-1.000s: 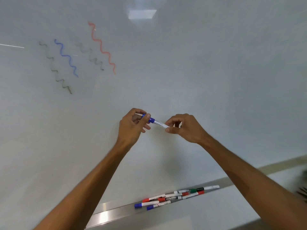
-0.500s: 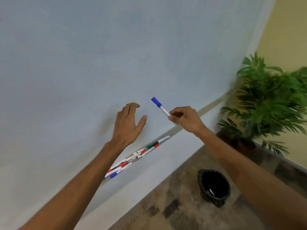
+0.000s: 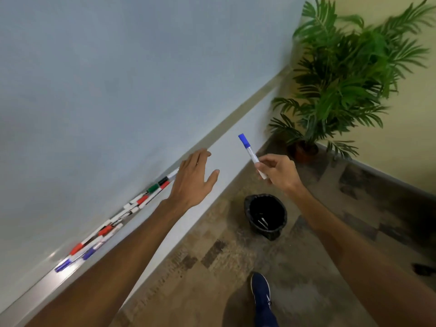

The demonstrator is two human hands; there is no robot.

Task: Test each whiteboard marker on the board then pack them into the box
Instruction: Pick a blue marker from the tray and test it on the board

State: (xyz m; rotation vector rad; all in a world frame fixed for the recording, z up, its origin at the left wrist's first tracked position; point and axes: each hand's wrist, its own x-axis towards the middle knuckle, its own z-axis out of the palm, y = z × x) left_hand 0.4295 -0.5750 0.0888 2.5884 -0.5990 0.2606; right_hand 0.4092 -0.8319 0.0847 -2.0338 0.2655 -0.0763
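Observation:
My right hand pinches a capped blue whiteboard marker by its lower end, with the blue cap pointing up and left. It hovers above a black bin on the floor. My left hand is spread with relaxed fingers and holds nothing, just in front of the whiteboard's tray. Several capped markers in red, blue, green and black lie in a row on the metal tray under the whiteboard. No box is in view.
A potted palm stands in the corner at the right, by a yellow wall. The black bin holds a few thin objects. My blue shoe is on the patterned floor below.
The view has swung down and right from the board to the floor. My left hand let go of the marker's cap end; my right hand carried the capped marker over the bin.

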